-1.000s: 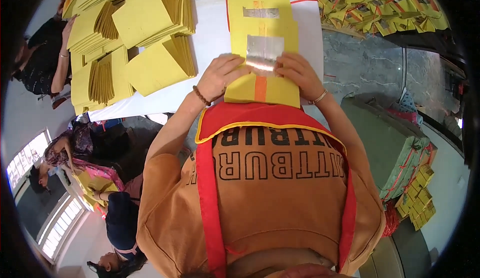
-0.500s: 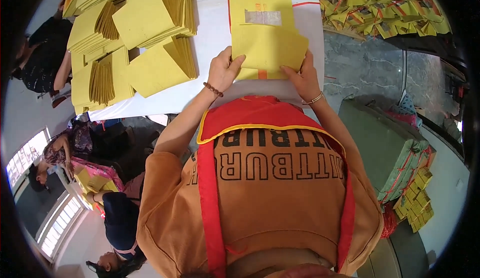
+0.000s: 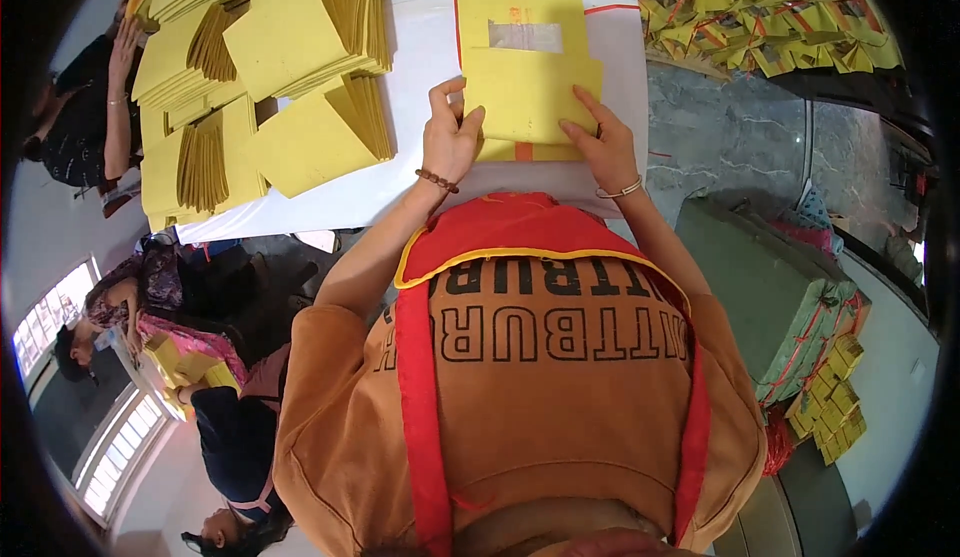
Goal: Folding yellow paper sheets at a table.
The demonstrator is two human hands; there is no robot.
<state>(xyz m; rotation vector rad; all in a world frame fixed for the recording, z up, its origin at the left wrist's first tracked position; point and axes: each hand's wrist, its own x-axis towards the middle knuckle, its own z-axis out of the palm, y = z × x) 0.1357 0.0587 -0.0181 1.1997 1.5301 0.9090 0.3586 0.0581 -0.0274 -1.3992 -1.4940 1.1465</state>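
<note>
A yellow paper piece (image 3: pixel 535 97) lies on top of a yellow stack with a pale rectangular window (image 3: pixel 525 37) and orange marks near its far end. An orange strip (image 3: pixel 524 151) shows at the near edge. My left hand (image 3: pixel 450 139) rests against the stack's left edge, thumb and index finger apart, the other fingers partly hidden. At the right edge is my right hand (image 3: pixel 605 145), its index finger stretched along the side and its thumb on the paper.
Fanned piles of folded yellow paper (image 3: pixel 300 37) cover the left of the white table (image 3: pixel 425 17). Bundled yellow papers (image 3: pixel 760 7) lie at the far right. A green wrapped bale (image 3: pixel 750 287) stands on my right. Other people (image 3: pixel 235 447) are at the left.
The top yellow paper has shifted left and now lines up more closely with the stack beneath. My right hand has moved left, its index finger now stretched out. My left fingers have loosened.
</note>
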